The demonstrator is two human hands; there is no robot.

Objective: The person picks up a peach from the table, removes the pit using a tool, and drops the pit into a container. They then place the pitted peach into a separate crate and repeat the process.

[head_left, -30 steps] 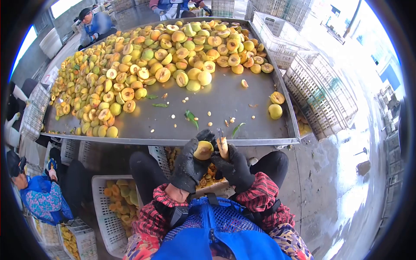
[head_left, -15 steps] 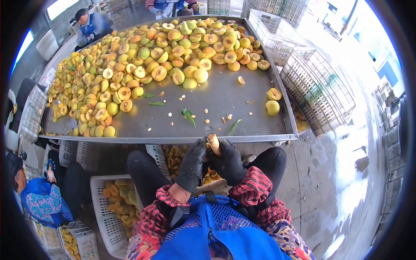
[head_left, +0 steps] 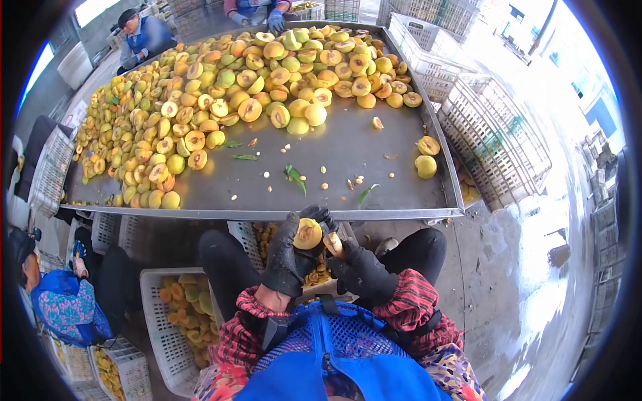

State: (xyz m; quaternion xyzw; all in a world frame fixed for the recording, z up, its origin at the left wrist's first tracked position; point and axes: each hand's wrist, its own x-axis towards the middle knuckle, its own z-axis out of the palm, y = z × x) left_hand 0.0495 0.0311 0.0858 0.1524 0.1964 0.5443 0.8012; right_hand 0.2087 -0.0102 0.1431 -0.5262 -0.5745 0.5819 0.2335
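Note:
My left hand (head_left: 283, 259), in a dark glove, is closed round a cut yellow peach half (head_left: 308, 234), its flat face turned up towards me. In my right hand (head_left: 366, 273), also gloved, is a short tool with a pale wooden-looking handle (head_left: 334, 246); its working end is hidden. Both hands are close together over my lap, just short of the table's near edge. Beneath them stands a crate (head_left: 243, 235) with cut fruit pieces, partly covered by my hands.
The metal table (head_left: 267, 184) carries a big heap of halved peaches (head_left: 200, 113), with loose kernels and green leaves (head_left: 294, 178) nearer me. A white crate (head_left: 158, 334) of halves stands at my left. Stacked crates (head_left: 491, 140) flank the right side. Co-workers (head_left: 70, 301) sit around.
My hands have moved apart a little, the right one shifting right with the tool. The peach half now shows in my left hand. Across the table, a co-worker's gloved hand has come to the heap.

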